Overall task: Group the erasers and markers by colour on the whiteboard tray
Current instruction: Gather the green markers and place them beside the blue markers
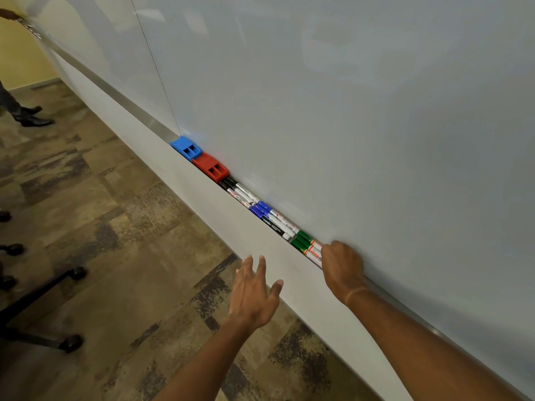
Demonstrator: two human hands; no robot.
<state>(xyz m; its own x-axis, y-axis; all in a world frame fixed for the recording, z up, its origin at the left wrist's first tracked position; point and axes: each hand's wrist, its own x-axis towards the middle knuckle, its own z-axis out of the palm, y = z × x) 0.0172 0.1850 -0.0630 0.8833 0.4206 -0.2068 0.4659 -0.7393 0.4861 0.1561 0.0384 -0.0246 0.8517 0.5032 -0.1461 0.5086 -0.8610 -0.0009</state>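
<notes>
The right hand [341, 266] has its grip curled shut over the ends of the green markers [304, 244] in the whiteboard tray [139, 115]. The left hand [254, 296] hangs open and holds nothing. To do this well, push the green ones snug against the blue markers [262, 209]. Past them lie the black markers [231, 185], red eraser [210, 167] and blue eraser [186, 147].

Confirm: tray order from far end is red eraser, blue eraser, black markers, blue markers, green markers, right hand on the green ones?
Not quite. The head view shows the blue eraser farthest, then the red eraser. The rest holds: black markers, blue markers, green markers, right hand on those.
</notes>
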